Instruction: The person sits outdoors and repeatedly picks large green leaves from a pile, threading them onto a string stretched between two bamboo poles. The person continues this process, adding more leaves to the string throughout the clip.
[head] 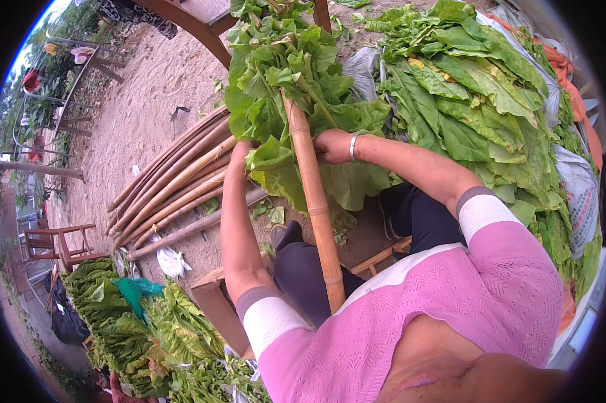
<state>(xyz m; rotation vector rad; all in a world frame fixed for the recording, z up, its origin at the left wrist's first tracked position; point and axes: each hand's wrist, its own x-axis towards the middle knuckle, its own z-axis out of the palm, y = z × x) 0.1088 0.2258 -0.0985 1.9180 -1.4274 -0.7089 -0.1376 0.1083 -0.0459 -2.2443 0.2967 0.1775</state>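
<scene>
A bamboo pole (pixel 310 171) slants from my lap up to the end of a wooden frame, with large green leaves (pixel 282 75) bunched along its upper part, cut stems showing. My left hand (pixel 245 148) reaches in among the leaves on the pole's left side; its fingers are mostly hidden behind them. On the other side, my right hand (pixel 335 146), with a silver bangle (pixel 353 147) at the wrist, has its fingers curled on the leaves close by the pole. Broad leaf blades (pixel 353 181) hang beneath both hands.
A tall heap of large green leaves (pixel 474 101) lies at my right on woven sacks (pixel 577 191). Several bamboo poles (pixel 177 176) lie on the sandy ground to the left. Nearer are a cardboard box (pixel 222 307), another leaf pile (pixel 111 317) and a wooden chair (pixel 61 242).
</scene>
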